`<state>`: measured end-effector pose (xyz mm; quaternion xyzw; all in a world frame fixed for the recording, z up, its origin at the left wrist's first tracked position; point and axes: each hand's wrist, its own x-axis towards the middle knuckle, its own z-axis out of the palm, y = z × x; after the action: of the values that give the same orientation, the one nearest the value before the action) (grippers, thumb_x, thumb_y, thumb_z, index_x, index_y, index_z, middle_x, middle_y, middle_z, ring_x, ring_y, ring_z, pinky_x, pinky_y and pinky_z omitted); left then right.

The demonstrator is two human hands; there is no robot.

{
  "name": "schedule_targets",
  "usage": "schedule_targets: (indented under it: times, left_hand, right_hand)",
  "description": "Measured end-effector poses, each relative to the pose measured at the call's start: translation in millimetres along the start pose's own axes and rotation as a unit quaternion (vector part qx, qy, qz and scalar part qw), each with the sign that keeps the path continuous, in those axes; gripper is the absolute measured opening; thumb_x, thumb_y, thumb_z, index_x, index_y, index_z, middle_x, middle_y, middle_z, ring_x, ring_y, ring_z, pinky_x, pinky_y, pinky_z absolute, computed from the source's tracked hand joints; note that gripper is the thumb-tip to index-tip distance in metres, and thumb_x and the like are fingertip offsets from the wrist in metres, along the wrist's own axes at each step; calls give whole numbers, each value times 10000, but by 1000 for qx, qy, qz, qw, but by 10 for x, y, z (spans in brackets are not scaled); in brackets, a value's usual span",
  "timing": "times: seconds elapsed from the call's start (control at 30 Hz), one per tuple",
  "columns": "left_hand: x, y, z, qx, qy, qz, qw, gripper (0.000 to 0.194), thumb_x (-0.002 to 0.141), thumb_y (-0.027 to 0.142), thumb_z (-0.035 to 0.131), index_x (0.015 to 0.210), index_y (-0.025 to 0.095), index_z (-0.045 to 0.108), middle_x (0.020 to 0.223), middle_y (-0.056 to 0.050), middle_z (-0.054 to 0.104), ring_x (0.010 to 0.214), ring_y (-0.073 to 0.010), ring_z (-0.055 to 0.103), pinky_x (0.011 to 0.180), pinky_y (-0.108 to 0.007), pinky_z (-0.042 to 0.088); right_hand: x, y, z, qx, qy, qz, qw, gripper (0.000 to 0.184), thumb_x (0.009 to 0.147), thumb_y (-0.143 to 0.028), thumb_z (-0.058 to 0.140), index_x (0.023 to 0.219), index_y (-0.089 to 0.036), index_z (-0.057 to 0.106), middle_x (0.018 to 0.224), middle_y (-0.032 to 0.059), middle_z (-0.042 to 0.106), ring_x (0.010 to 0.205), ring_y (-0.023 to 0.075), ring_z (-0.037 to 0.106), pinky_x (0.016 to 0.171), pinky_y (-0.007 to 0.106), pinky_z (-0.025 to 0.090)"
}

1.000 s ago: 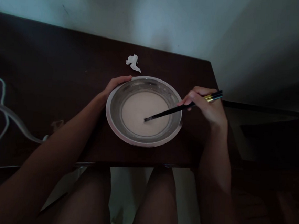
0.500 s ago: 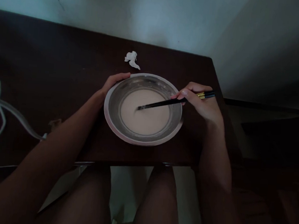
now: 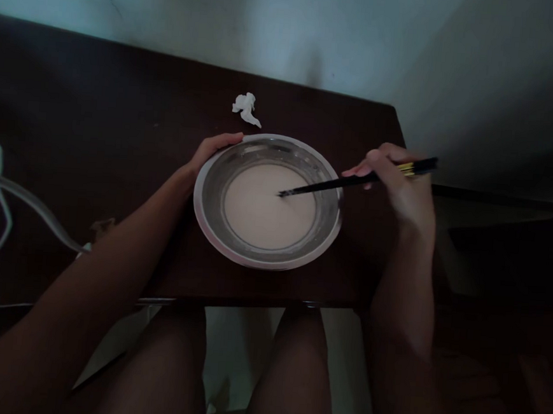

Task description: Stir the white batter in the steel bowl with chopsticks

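A round metal bowl (image 3: 213, 218) with pale, smooth batter (image 3: 261, 215) stands near the front edge of a dark wooden table (image 3: 96, 122). My left hand (image 3: 209, 150) curls over the bowl's far left rim and grips it. My right hand (image 3: 398, 181), to the right of the bowl, is closed on a pair of black chopsticks (image 3: 335, 185) with yellow-banded tops. The chopstick tips rest in the batter near its middle.
A crumpled white tissue (image 3: 246, 107) lies behind the bowl. A white cable (image 3: 13, 205) loops over the left of the table. A pale wall rises behind the table. The table's right edge is just beyond my right hand. My bare knees show below the front edge.
The chopstick tips swept from the batter's right of centre to its left, then back toward the middle. My right hand shifted outward to the right. The left hand stayed on the rim.
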<state>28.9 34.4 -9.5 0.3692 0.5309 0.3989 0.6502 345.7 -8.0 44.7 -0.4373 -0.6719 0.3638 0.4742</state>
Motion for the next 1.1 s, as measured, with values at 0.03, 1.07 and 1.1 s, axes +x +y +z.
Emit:
schedule_targets:
  times: [0.03, 1.07, 1.1]
  left_hand:
    - [-2, 0, 1, 2, 1, 1, 1000, 273, 926, 386, 567, 950, 191, 757, 857, -50, 799, 1126, -281, 723, 985, -349, 570]
    - [29, 8, 4, -37, 14, -19, 999, 179, 912, 370, 627, 867, 231, 732, 783, 54, 799, 1211, -220, 670, 1042, -269, 527]
    - [30, 7, -2, -32, 9, -19, 999, 193, 915, 380, 624, 863, 227, 729, 781, 51, 799, 1214, -223, 666, 1038, -268, 525]
  right_hand:
    - [-11, -11, -21, 0, 12, 0, 1000, 389, 922, -493, 723, 626, -242, 708, 694, 22, 766, 653, 166, 699, 501, 280, 482]
    - [8, 8, 61, 19, -85, 0, 996, 373, 832, -597, 777, 672, -263, 736, 772, 7, 789, 679, 167, 706, 596, 319, 562]
    - [7, 11, 47, 17, -64, -4, 998, 363, 848, -580, 771, 676, -263, 737, 764, 10, 787, 686, 170, 708, 585, 315, 551]
